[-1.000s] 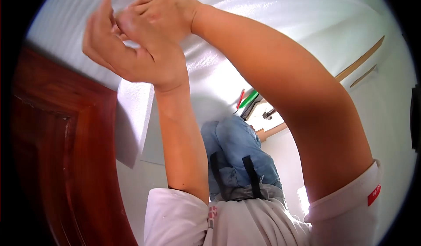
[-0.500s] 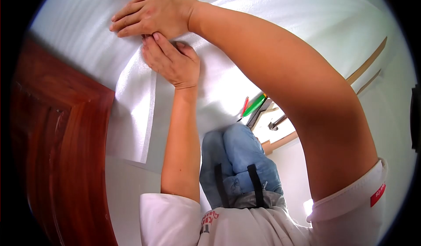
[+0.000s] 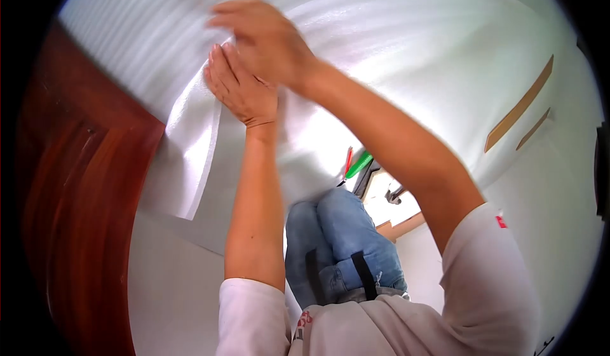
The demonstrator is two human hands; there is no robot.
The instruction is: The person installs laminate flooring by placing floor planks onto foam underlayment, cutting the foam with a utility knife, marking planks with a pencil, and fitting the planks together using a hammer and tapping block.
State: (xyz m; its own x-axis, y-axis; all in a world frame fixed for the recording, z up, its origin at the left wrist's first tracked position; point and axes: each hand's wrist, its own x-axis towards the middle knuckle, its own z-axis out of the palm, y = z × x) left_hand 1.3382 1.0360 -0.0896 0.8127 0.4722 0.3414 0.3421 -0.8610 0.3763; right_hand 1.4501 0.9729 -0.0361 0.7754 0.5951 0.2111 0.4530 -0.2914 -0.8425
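White foam sheeting (image 3: 413, 45) spreads out behind both hands. Left hand (image 3: 241, 95): fingers extended and together at the sheeting; whether it pinches an edge cannot be told. Right hand (image 3: 267, 45): blurred, just beyond the left and overlapping it in view; grasp undetermined. Foam flap (image 3: 190, 159) lies left and bodyward of the left hand, the nearer one, its long edge running bodyward. Farther left: wooden panel (image 3: 82, 229).

Showed glossy red-brown wood in the left panel (image 3: 82, 191) | revealed softly sheened, foam-like white sheeting (image 3: 413, 45), faintly ridged far left | included matt, cardboard-like strips (image 3: 520, 105) at right; smooth, plastic-looking green handle (image 3: 359, 165) | displayed faded denim jeans (image 3: 356, 229), soft cloth shirt (image 3: 381, 330), near
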